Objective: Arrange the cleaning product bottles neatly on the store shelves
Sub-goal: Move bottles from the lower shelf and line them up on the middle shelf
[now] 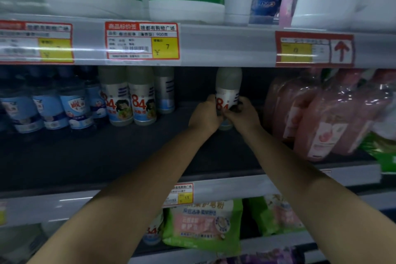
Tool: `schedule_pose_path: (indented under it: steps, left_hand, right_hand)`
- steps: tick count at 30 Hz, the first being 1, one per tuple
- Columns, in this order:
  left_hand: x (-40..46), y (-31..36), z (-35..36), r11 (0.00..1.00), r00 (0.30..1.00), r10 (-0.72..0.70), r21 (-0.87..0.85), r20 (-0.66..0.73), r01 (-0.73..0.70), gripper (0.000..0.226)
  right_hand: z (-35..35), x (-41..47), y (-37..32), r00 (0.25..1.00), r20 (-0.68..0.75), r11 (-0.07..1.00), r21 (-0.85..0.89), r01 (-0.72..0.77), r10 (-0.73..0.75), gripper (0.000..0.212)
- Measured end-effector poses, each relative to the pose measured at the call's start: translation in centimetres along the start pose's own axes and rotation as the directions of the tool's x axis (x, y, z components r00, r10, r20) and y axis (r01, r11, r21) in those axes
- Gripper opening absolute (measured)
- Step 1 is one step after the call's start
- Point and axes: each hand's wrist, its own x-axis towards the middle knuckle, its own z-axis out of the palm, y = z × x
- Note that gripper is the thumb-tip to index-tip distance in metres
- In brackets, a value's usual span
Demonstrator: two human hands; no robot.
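A lone white "84" disinfectant bottle stands upright deep on the dark middle shelf, with the left hand and right hand both curled around its lower body, each grip clamped on it. The step looks like positioning this bottle; next it likely needs sliding left to join the matching 84 bottles, label forward. Blue bottles stand further left, pink refill pouches to the right.
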Motion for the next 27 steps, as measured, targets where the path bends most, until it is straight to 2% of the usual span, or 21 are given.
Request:
schedule_pose_path:
  steps: [7,17,21,24,27]
  left_hand:
    - [-1.1,-3.0,-2.9,0.997,0.987,-0.063,0.03,-0.146,0.068,0.049]
    - [-2.4,-6.0,-5.9,0.992,0.967,-0.069,0.087,-0.245,0.093,0.044]
    - [-2.7,-6.8,-5.9,0.994,0.952,-0.058,0.071,-0.302,0.083,0.044]
    - [-2.8,-7.0,-5.7,0.991,0.955,-0.1,0.058,-0.278,0.12,0.037]
    - [-2.9,-7.6,-5.7,0.974,0.964,-0.204,0.068,-0.172,0.218,0.032]
  right_hand:
    - [4.4,-0.8,-1.6,0.994,0.097,0.997,0.059,0.042,-0.047,0.05]
    - [8.8,-1.6,-3.0,0.988,0.144,0.992,0.115,0.043,-0.059,0.05]
    - [9.5,-1.8,-2.3,0.987,0.136,0.992,0.104,0.073,-0.087,0.035]
    - [9.1,-1.9,-1.8,0.988,0.133,0.996,0.064,0.065,-0.074,0.034]
    - [8.6,-2.1,-1.7,0.988,0.14,0.996,-0.053,0.07,-0.062,0.037]
